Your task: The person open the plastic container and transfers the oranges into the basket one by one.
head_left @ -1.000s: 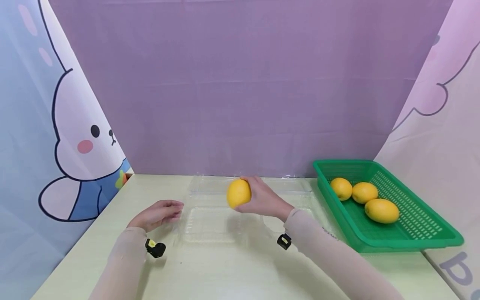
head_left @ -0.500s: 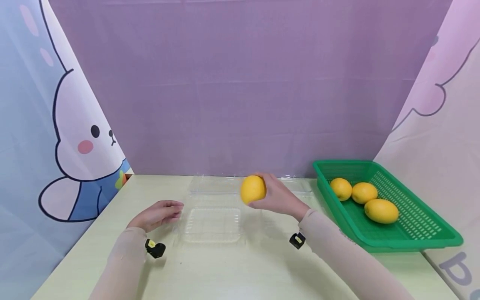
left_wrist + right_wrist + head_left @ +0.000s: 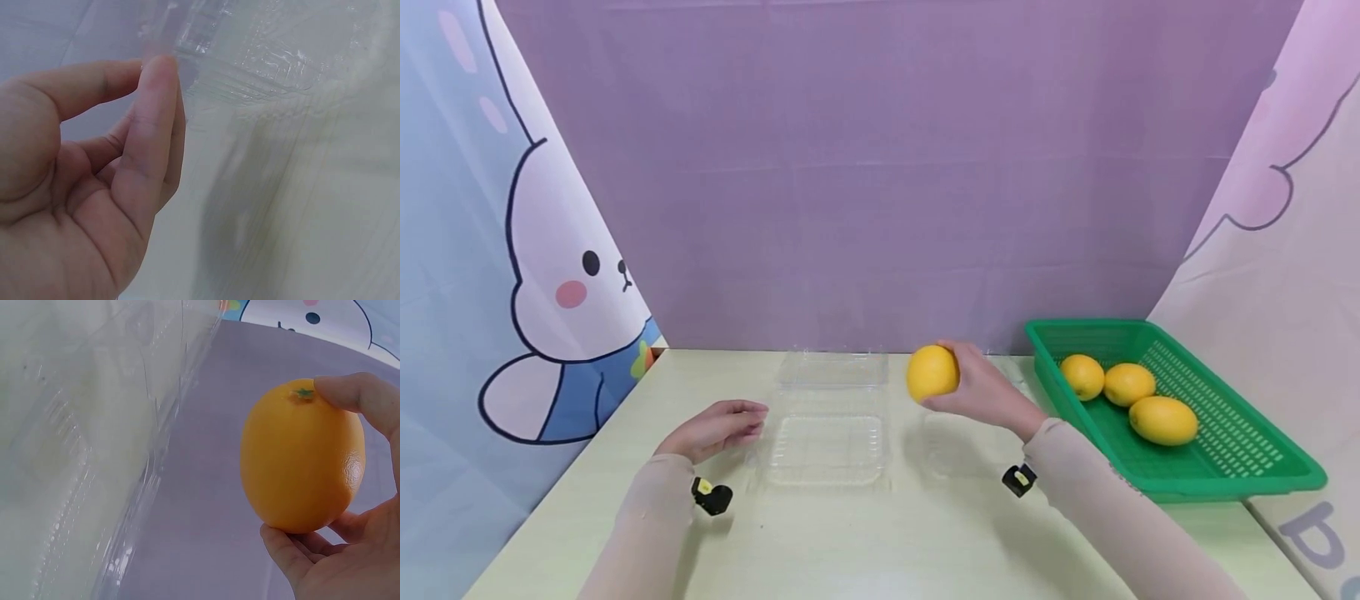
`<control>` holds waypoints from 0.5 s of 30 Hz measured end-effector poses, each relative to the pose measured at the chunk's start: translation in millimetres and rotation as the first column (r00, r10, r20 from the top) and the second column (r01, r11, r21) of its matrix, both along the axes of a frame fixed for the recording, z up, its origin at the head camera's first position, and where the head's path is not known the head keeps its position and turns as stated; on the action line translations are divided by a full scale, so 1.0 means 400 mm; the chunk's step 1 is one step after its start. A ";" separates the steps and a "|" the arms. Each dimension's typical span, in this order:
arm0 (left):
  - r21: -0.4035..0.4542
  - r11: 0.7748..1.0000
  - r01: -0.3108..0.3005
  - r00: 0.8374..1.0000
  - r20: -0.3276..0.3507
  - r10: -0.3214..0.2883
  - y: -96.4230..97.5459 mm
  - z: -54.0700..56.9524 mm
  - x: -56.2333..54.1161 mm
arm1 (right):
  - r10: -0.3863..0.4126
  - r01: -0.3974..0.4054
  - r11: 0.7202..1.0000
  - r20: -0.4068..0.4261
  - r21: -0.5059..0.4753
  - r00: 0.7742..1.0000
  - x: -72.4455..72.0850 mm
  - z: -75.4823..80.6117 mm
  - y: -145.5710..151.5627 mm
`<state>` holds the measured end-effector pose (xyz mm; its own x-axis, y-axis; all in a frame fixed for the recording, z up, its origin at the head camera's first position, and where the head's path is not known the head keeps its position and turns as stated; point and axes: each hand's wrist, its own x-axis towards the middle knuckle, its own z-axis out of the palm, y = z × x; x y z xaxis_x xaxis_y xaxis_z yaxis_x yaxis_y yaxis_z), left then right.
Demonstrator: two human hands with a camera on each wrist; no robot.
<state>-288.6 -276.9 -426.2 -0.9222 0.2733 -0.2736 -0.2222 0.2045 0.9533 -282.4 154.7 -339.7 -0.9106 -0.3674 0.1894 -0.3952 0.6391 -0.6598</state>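
My right hand (image 3: pixel 985 390) holds a yellow lemon (image 3: pixel 932 374) between thumb and fingertips, raised above the table. The right wrist view shows the lemon (image 3: pixel 303 459) with a small green stem end, gripped from both ends. Beneath it lies a second clear plastic box (image 3: pixel 958 454), partly covered by the right hand and forearm. The left clear plastic box (image 3: pixel 827 450) stands with its lid (image 3: pixel 832 369) folded back. At its left side my left hand (image 3: pixel 715 427) pinches the edge; in the left wrist view, thumb and fingertips meet at the plastic (image 3: pixel 275 56).
On the right stands a green basket (image 3: pixel 1213 487) with 3 lemons (image 3: pixel 1163 421) in it. A purple cloth (image 3: pixel 880 183) hangs behind the pale table (image 3: pixel 850 550), and printed cloths flank both sides.
My right hand has carried the lemon rightward, from over the left box to over the right one, and slightly higher. My left hand has stayed in place.
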 end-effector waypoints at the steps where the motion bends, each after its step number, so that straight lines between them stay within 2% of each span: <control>1: -0.001 1.000 -0.006 1.000 0.003 0.006 0.000 -0.001 -0.001 | -0.006 0.006 1.000 -0.002 0.004 1.000 -0.001 0.002 0.007; 9: -0.011 1.000 -0.011 1.000 0.002 0.011 -0.001 -0.006 -0.009 | -0.036 0.038 0.999 -0.059 0.034 0.998 -0.007 0.019 0.083; 15: -0.019 1.000 -0.009 1.000 0.004 0.009 -0.001 -0.004 -0.008 | -0.083 0.086 0.995 -0.070 0.049 0.994 -0.012 0.033 0.145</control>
<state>-291.6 -277.3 -427.8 -0.9234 0.2597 -0.2827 -0.2284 0.2201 0.9483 -287.2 212.5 -326.3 -0.9246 -0.3006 0.2340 -0.3806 0.7049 -0.5985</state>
